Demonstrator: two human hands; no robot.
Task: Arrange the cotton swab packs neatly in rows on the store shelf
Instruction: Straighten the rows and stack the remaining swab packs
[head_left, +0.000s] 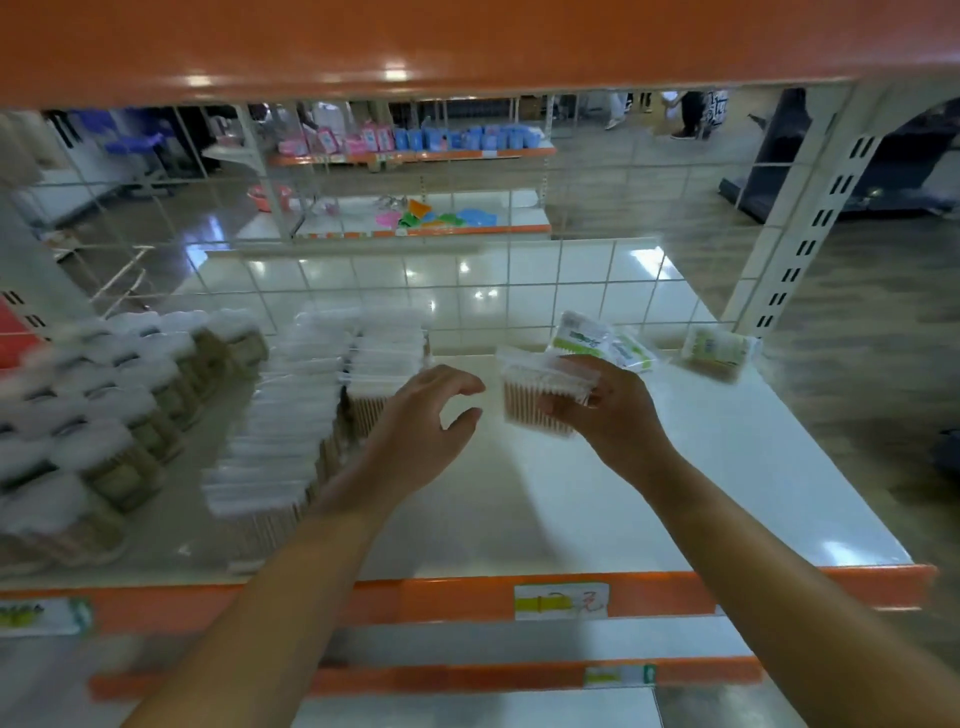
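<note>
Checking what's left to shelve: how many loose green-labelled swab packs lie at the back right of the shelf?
3, though blur may hide more: two green-labelled packs overlapping just behind the right hand, and one alone farther right by the slotted upright.

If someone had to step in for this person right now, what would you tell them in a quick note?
Right hand: grip closed on one cotton swab pack, held just above the shelf.
Left hand: holds nothing, fingers loosely curved, reaching toward that pack.
Done: rows of flat packs stand at centre left, with round tubs further left.
Left: place the held pack in the rows, then the green-label packs and one loose pack lying at the back right.
</note>
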